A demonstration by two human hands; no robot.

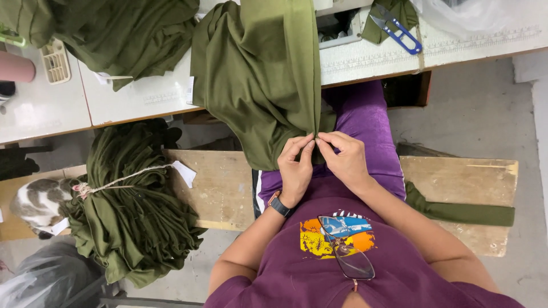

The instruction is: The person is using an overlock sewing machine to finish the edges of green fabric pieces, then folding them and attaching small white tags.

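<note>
Over the lap: left hand (295, 171) and right hand (343, 158) both pinch the edge of an olive-green knit fabric piece (257, 74), fingertips touching; fabric hangs off white worktable (142, 97).

white table (142, 100): olive fabric heap (125, 34) far-left, blue snips (399, 31) far-right | wooden bench (220, 182): tied olive bundle (134, 211) at left end, olive strip (462, 211) right

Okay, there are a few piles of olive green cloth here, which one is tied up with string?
The bundle of cloth strips on the wooden bench, to the person's left, with a paper tag. The piece in both hands and the heap on the table hang loose, untied.
</note>
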